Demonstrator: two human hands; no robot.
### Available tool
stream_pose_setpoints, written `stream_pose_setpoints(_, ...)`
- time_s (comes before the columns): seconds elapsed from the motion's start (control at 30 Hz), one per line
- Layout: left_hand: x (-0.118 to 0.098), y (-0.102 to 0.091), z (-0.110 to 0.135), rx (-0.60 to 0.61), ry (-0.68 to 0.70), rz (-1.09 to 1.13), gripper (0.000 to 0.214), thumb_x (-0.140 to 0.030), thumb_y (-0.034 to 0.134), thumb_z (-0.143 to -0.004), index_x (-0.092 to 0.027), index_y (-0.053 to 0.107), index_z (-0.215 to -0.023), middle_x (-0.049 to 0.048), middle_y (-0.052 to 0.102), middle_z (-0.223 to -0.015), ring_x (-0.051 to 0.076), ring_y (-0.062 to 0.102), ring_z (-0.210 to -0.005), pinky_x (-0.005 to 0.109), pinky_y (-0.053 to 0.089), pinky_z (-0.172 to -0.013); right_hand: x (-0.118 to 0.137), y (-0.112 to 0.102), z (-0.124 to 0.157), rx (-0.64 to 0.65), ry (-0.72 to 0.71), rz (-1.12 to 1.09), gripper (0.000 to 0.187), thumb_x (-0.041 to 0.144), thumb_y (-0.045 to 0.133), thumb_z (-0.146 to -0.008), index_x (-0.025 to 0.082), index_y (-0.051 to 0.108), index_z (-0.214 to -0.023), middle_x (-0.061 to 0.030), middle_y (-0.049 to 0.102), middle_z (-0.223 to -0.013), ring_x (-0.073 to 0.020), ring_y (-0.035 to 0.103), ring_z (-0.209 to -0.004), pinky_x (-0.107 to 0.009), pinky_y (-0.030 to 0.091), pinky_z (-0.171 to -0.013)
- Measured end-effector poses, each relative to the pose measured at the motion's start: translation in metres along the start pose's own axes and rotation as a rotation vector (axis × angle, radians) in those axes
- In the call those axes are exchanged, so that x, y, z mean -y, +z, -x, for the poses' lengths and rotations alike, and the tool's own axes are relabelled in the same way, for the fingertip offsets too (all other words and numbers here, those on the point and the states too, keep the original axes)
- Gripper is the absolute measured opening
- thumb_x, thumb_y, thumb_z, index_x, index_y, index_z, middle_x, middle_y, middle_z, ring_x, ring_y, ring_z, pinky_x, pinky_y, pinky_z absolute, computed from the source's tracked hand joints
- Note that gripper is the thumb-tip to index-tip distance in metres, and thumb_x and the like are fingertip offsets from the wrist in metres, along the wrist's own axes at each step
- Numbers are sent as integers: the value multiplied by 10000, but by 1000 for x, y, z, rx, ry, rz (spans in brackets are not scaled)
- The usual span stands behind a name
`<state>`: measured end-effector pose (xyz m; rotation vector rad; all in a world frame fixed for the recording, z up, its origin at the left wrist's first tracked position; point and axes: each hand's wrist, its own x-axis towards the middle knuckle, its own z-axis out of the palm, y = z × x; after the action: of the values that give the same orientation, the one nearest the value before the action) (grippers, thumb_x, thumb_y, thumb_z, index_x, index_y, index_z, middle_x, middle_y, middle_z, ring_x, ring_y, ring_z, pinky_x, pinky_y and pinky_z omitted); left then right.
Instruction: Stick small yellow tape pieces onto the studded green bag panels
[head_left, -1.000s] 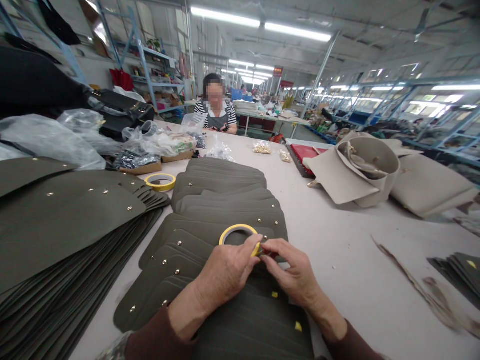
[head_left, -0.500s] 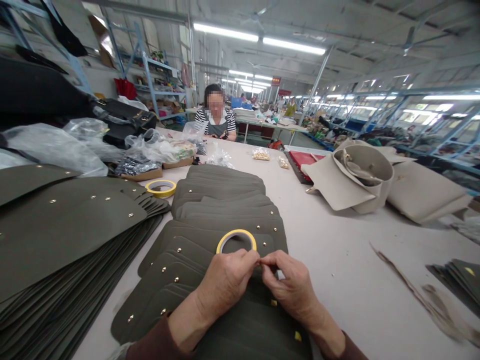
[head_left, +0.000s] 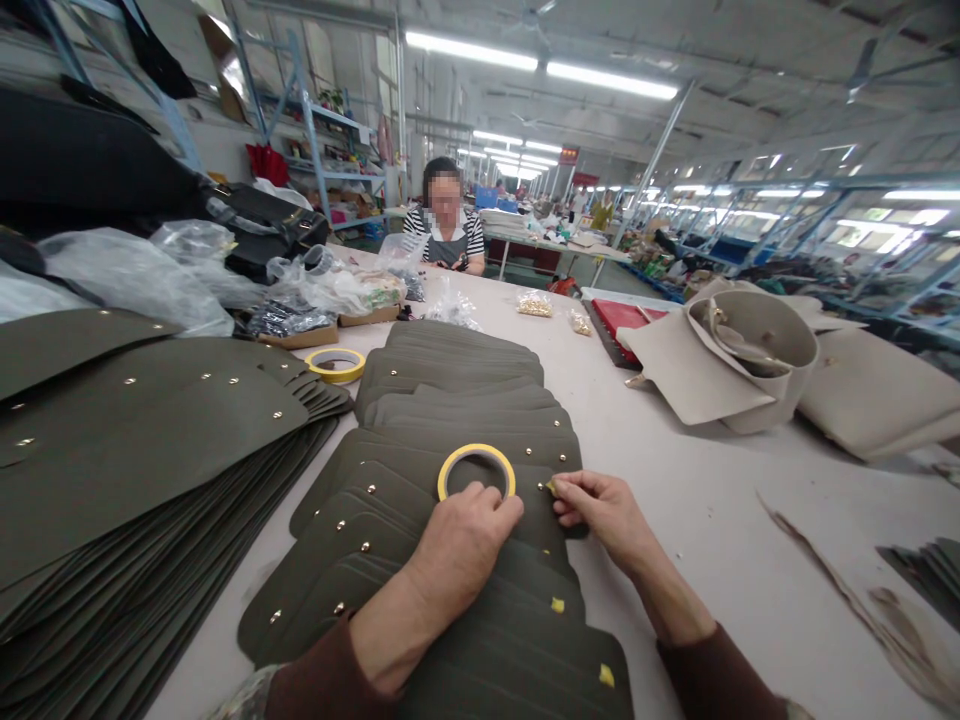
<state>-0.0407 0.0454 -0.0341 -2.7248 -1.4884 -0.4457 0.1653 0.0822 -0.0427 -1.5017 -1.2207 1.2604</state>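
The hands have parted: right hand (head_left: 604, 510) pinches a tape bit (head_left: 551, 486) onto a panel (head_left: 450, 455); left hand (head_left: 457, 545), curled, holds the roll (head_left: 476, 470). Two nearer panels are tabbed; those beyond remain.

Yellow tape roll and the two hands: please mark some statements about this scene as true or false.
1. The left hand rests at the yellow tape roll. True.
2. The right hand pinches a small yellow tape piece. True.
3. The roll lies on the bare white table. False: it lies on dark olive leather panels.
4. The second yellow tape roll is stacked on the first. False: it lies apart, farther back.
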Motion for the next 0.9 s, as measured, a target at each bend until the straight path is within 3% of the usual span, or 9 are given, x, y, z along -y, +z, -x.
stream_pose_setpoints(0.1, 0, -1, -2, 85, -25, -19, 73, -191, 497, -933, -218, 565, -932, 9, 599, -864, 192, 556, -815, 271, 476, -652, -3, 2, -2, 14, -30, 80, 313, 414, 737, -644, 121, 714, -751, -14, 636, -561, -101, 576, -508, -202, 496, -481)
stream_pose_setpoints(0.27, -1, -3, -3, 121, -42, -9, 85, -180, 480, -937, -220, 554, -947, 9, 583, -883, 192, 543, -833, 271, 483, -660, -5, 12, -3, -4, -117, 268, 273, 401, 633, -737, 142, 707, -781, -3, 614, -559, -117, 562, -501, -215, 469, -462)
stream_pose_setpoints(0.47, -1, -1, 0, 114, -39, -9, 104, -180, 451, -948, -208, 551, -946, 24, 572, -881, 186, 522, -842, 262, 474, -689, 0, 20, -3, -68, -339, 657, 210, 309, 540, -792, 188, 703, -736, -10, 659, -586, -143, 583, -498, -253, 456, -528)
stream_pose_setpoints(0.6, -1, 1, 0, 99, -39, -8, 101, -176, 452, -945, -210, 548, -938, 27, 565, -862, 184, 525, -834, 256, 467, -675, 1, 20, 4, -126, -432, 670, 165, 287, 557, -799, 201, 676, -874, 1, 667, -608, -155, 607, -537, -266, 468, -585)
stream_pose_setpoints(0.67, -1, 1, 0, 79, -29, -7, 93, -176, 459, -941, -209, 546, -927, 26, 563, -844, 188, 530, -813, 273, 468, -672, -1, 17, 9, -148, -393, 595, 205, 325, 577, -811, 195, 639, -958, 6, 661, -625, -153, 606, -511, -264, 470, -546)
stream_pose_setpoints(0.77, 0, 2, 1, 48, -22, -3, 79, -178, 472, -933, -207, 544, -919, 25, 563, -829, 190, 535, -788, 286, 462, -665, -8, 12, 15, -145, -344, 478, 212, 388, 543, -862, 194, 625, -890, -13, 669, -666, -161, 627, -529, -266, 482, -520)
stream_pose_setpoints(0.9, 1, 0, 2, 24, 0, -1, 76, -178, 463, -934, -206, 533, -921, 21, 562, -827, 187, 530, -769, 287, 449, -656, -14, 15, 15, -140, -541, 618, 173, 303, 549, -869, 196, 679, -830, -65, 721, -825, -199, 665, -730, -318, 511, -722)
